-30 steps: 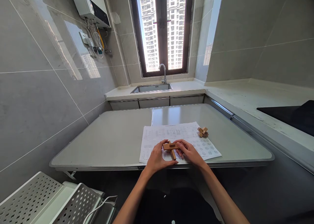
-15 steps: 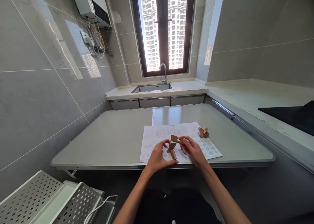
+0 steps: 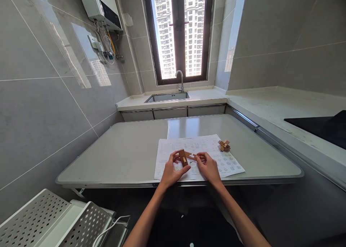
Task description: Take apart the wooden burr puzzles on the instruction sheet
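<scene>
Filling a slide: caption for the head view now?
Left hand holds a wooden part, right hand a notched piece, over a printed sheet on the table.

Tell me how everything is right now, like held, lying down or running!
Left hand: gripping the wooden block
Wooden block: held, tilted
Right hand: pinching the notched piece
Notched piece: held at its right end
Paper: spread out, printed
Wooden cluster: looks assembled, resting at the paper's right edge
Tap: no running water visible
Table: standing
</scene>
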Demonstrator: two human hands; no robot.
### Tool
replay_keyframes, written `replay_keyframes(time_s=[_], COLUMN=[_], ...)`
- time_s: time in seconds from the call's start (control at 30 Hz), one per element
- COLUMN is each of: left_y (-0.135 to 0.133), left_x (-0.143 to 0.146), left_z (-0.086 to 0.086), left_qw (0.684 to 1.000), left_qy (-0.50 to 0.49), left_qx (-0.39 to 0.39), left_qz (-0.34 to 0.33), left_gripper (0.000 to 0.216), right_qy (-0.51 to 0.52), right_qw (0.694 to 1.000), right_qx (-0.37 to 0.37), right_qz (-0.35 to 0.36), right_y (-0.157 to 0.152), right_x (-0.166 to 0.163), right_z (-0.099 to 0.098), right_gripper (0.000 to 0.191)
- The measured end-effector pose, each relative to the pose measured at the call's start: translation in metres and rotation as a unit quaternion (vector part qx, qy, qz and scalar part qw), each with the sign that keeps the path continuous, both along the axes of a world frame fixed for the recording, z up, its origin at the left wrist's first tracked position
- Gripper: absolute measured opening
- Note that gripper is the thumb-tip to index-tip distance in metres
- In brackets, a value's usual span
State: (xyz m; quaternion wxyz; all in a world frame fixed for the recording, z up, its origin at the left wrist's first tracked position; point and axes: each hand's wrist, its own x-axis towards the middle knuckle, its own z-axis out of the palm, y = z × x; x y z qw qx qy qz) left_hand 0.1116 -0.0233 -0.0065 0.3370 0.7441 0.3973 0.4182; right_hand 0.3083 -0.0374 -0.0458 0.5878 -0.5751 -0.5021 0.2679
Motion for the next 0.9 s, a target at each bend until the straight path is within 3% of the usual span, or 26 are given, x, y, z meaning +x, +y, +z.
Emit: replay_keyframes(time_s=[0.5, 0.9], left_y=[-0.004, -0.003], left_x=[-0.002, -0.002], left_z=[0.01, 0.009], left_qw=[0.997, 0.996], left_qy=[-0.017, -0.02], left_qx=[-0.076, -0.084], left_qz=[-0.029, -0.033], left_gripper=[0.06, 0.059], right_qy=[-0.198, -0.225], right_qw=[0.98, 0.973], right_qx=[0.002, 0.03], right_qz=[-0.033, -0.046], right_y=[0.003, 0.002], right_x=[-0.006, -0.007], right_z=[-0.01, -0.01], right_gripper=[0.018, 0.021])
